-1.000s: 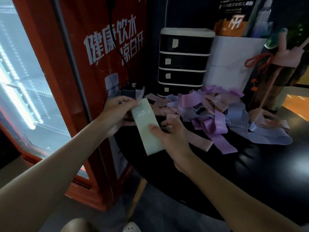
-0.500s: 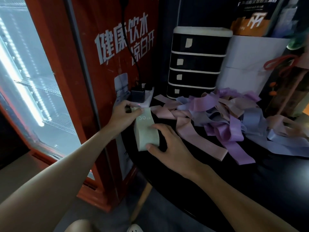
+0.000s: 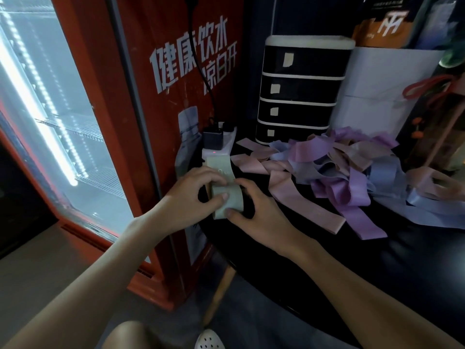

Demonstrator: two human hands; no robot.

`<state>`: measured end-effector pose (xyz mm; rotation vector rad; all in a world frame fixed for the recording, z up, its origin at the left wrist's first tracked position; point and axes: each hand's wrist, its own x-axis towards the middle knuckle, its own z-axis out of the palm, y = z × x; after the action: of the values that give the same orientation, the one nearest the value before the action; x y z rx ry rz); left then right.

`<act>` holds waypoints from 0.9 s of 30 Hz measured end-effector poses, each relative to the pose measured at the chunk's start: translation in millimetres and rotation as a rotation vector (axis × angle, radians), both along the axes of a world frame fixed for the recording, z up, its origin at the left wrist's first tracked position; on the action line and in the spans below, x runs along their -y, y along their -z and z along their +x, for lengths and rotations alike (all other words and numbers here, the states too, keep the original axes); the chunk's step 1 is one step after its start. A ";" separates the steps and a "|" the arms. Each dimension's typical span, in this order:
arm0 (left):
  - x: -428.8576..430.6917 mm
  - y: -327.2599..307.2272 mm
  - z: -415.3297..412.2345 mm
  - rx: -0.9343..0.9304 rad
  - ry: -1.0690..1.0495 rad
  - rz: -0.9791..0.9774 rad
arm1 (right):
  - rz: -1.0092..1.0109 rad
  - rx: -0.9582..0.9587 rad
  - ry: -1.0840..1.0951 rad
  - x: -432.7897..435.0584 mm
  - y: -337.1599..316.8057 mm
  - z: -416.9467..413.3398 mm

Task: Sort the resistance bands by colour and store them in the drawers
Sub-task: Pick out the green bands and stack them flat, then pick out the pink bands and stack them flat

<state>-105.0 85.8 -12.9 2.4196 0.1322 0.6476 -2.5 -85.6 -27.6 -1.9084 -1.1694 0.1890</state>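
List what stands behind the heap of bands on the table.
A black drawer unit with all four drawers shut and a white box stand behind the heap. The heap covers the box's foot; the drawers' contents cannot be seen.

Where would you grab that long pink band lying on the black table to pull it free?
Probably the near end of the long pink band, pinched from above, coming from the front edge of the table. That end lies flat and alone on the tabletop, while the far end runs into the tangled pile.
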 end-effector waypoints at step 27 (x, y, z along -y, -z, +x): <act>36.5 -18.5 -7.2 -0.082 -0.094 0.170 | -0.247 0.431 0.368 124.9 2.6 38.1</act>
<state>-112.3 49.3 5.6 2.6182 0.2349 0.6243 35.6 -210.5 -30.1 -2.4256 -1.0739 -0.3069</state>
